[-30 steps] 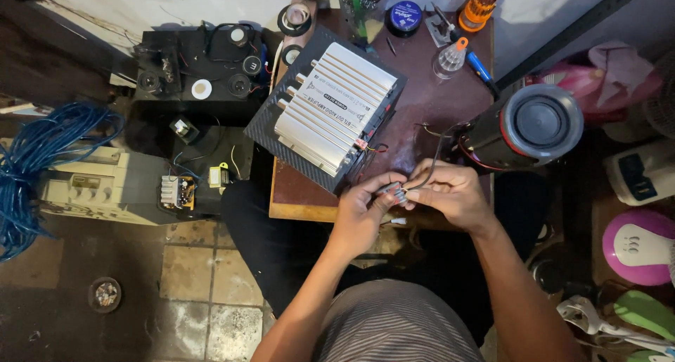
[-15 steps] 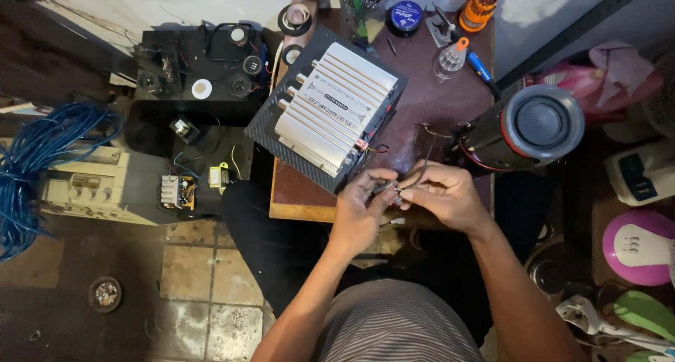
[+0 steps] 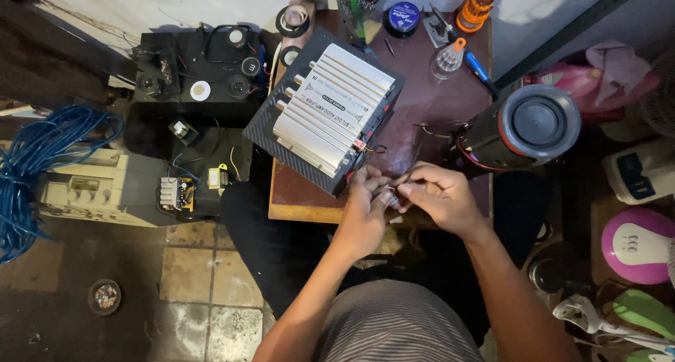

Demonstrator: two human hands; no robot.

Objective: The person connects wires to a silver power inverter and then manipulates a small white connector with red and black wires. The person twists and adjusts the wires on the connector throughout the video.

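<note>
Both hands meeting at front edge of worktop (image 3: 309, 206), just beside near corner of silver amplifier (image 3: 332, 116). Left hand (image 3: 364, 214) and right hand (image 3: 439, 199) pinching small metal part (image 3: 389, 193) between fingertips, fingers clenching on it from both sides; part too small to identify. Thin wires (image 3: 420, 151) running up from hands toward black cylindrical speaker (image 3: 520, 128), which is lying on its side to the right. Amplifier sitting tilted across worktop. Blue cable coil (image 3: 39, 165) lying on floor, far left.
</note>
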